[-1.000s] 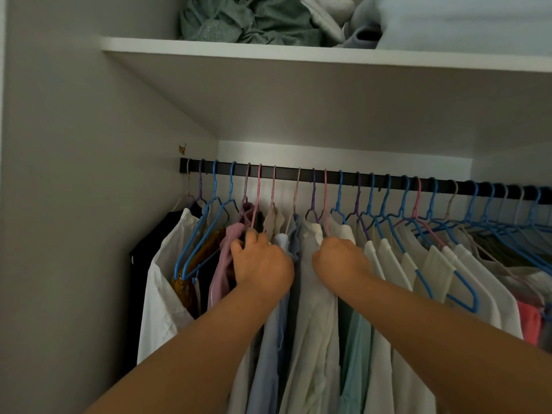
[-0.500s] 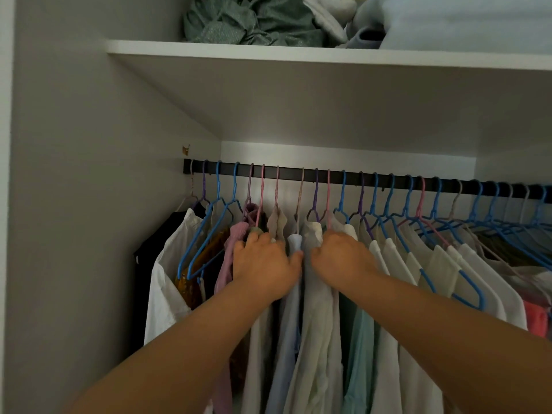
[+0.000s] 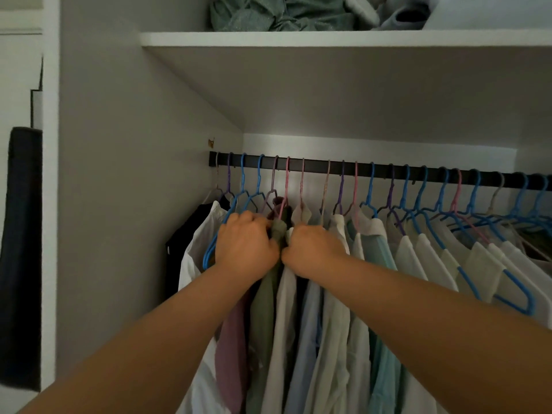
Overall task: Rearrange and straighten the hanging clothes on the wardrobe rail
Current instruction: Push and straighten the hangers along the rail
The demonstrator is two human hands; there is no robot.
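Note:
A black rail (image 3: 379,171) runs across the wardrobe with several blue, pink and purple hangers on it. Shirts hang close together below: white, mauve (image 3: 231,351), olive green (image 3: 264,318), pale blue and mint (image 3: 383,348). My left hand (image 3: 245,245) has its fingers curled into the garment tops left of the olive green shirt's shoulder. My right hand (image 3: 312,249) grips the white shirt (image 3: 283,330) just right of it, at the collar. The two hands almost touch, with the olive shirt's neck between them.
A white shelf (image 3: 328,40) above the rail carries crumpled green and grey fabric. The wardrobe's side wall (image 3: 134,204) is close on the left, beside a black garment (image 3: 182,243). An empty blue hanger (image 3: 516,291) sticks out among the white shirts at right.
Both hands have shifted left along the rail, from the pale blue and white shirts to the olive green one, and have closed in toward each other. The view has shifted too.

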